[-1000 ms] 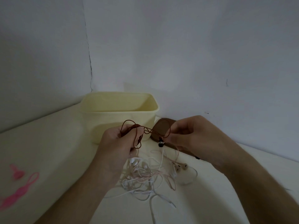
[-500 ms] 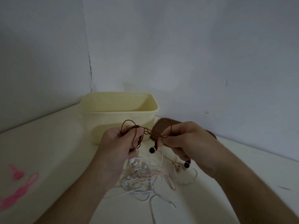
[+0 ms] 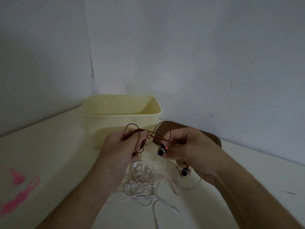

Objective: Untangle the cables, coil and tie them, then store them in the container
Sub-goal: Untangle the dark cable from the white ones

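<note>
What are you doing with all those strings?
Someone is sorting out earphone wires. Both hands hold the red-brown cable up over the table: the left hand grips a bunch of its loops, and the right hand pinches the end near a black earbud. A pile of white and pink cables lies tangled underneath. The yellow container behind has no cables showing in it, and pink ties wait on the left.

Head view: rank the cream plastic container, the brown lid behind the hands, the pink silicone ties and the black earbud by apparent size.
1. Cream plastic container
2. Brown lid, partly hidden, so unsure against
3. Pink silicone ties, nearer the camera
4. Black earbud
</note>
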A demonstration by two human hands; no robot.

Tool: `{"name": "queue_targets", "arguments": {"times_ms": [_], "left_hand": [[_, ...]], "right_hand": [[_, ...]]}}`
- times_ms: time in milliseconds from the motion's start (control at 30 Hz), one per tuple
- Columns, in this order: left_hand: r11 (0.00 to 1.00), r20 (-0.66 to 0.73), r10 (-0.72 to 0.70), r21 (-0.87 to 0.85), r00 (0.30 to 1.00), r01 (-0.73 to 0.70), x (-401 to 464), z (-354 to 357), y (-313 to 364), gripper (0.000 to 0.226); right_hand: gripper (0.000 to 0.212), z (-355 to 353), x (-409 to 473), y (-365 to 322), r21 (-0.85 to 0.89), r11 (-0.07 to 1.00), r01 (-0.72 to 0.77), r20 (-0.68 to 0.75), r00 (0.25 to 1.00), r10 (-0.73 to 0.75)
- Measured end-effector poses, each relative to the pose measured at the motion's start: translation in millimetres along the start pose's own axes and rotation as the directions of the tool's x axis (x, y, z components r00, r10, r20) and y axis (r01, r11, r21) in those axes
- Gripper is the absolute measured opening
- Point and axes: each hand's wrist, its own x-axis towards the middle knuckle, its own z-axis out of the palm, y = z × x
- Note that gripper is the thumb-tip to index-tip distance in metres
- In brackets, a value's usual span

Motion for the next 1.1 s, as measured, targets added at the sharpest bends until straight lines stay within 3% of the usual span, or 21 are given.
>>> {"name": "queue_targets", "arguments": {"times_ms": [167,300,633,733,833,900,1100], "left_hand": [[1.0,0.005,-0.004,0.013,1.0,0.004,1.0,0.5,-1.2,0.056],[1.0,0.002,-0.004,0.018,1.0,0.004,0.6,-0.2,-1.4,0.056],[0.999,0.017,-0.005,-0.044,1.0,0.006,-0.3,-0.6,0.9,0.047],[0.999,0.016,-0.008,-0.042,1.0,0.008,0.5,-2.2,-0.2,0.038],[1.0,0.013,-0.002,-0.028,1.0,0.002,1.1,-2.4,-0.2,0.045],[1.0,0.012,0.003,-0.029,1.0,-0.003,0.8,-1.7,0.1,0.046],[0.998,0.014,0.007,-0.07,1.0,-0.006,1.6,-0.2,0.2,0.04]], "right_hand": [[0.015,2.1,2.1,3.0,0.224,0.974,-0.02,0.088,0.996,0.0],[0.006,3.3,0.2,0.9,0.256,0.967,-0.002,0.098,0.995,-0.024],[0.064,2.8,1.2,-0.9,0.284,0.948,-0.144,-0.091,0.98,0.176],[0.059,1.2,2.6,-1.3,0.259,0.948,-0.185,-0.089,0.973,0.215],[0.02,-2.5,-0.4,-5.7,0.172,0.977,-0.127,-0.07,0.988,0.141],[0.007,-4.5,-1.7,-7.0,0.079,0.995,-0.063,-0.06,0.996,0.068],[0.031,0.4,-3.2,-4.0,-0.164,0.986,0.033,-0.054,0.998,-0.042]]}}
